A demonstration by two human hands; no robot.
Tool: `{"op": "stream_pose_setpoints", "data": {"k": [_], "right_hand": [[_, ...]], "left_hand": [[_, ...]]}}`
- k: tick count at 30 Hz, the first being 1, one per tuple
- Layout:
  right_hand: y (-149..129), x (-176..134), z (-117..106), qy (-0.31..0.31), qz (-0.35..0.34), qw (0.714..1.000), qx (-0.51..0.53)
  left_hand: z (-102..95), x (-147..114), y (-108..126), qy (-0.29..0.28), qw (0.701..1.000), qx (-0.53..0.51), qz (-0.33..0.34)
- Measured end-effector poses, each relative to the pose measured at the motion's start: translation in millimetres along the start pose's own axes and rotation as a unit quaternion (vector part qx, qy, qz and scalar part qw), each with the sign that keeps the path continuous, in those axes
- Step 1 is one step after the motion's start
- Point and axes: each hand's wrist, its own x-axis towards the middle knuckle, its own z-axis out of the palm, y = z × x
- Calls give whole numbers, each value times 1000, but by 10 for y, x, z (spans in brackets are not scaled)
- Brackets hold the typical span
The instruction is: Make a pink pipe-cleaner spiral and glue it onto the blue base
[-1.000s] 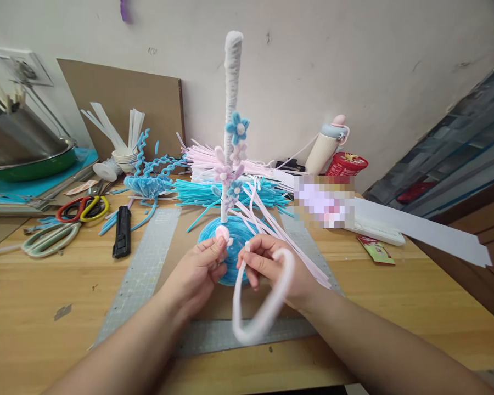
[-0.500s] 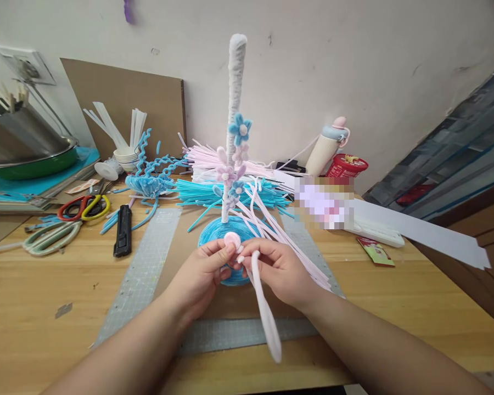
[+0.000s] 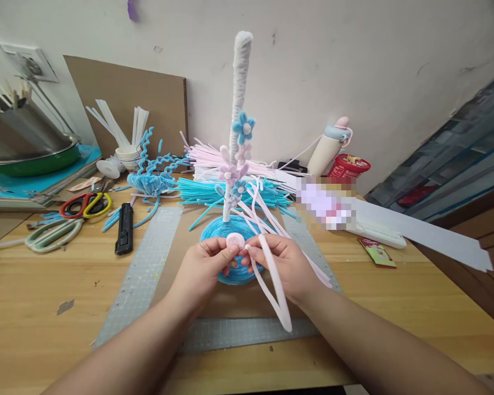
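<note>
A pale pink pipe cleaner is coiled at one end into a flat disc. My left hand pinches that coil between thumb and fingers. My right hand grips the pipe cleaner just right of the coil, and a long folded loop hangs down from it. Behind my hands lies a round blue base of coiled pipe cleaner, partly hidden by them. A white wrapped post rises from it, with blue and pink flowers fixed along its lower half.
Bundles of pink pipe cleaners and blue pipe cleaners lie behind the post. Scissors and a black cutter lie left of the grey cutting mat. A bottle and red tub stand back right.
The hanging loop of pipe cleaner has swung right and up and spread wider apart. My hands stay close together at the coil. The view has shifted slightly.
</note>
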Motion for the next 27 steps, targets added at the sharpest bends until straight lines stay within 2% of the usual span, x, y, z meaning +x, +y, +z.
{"op": "stream_pose_setpoints", "data": {"k": [4, 8, 10, 12, 16, 21, 24, 27], "right_hand": [[-20, 21, -22, 11, 11, 1000, 1], [-66, 17, -80, -20, -75, 987, -143], [-65, 1, -91, -15, -104, 969, -222], [-46, -17, -81, 7, -105, 960, -259], [-13, -28, -22, 18, -76, 972, -221], [-39, 0, -1, -32, 13, 993, -115], [-50, 4, -16, -66, 38, 993, -89], [-36, -9, -8, -66, 43, 993, -84]], "left_hand": [[0, 15, -25, -24, 996, -84, -29], [5, 13, 18, -41, 975, -188, -113], [9, 8, 45, -40, 966, -210, -145], [16, 1, 59, -34, 964, -206, -163], [39, -15, 45, -31, 981, -139, -132], [40, -23, 24, -17, 996, -66, -62], [19, -17, 31, -46, 991, -94, -80], [11, -2, 34, -50, 980, -144, -124]]}}
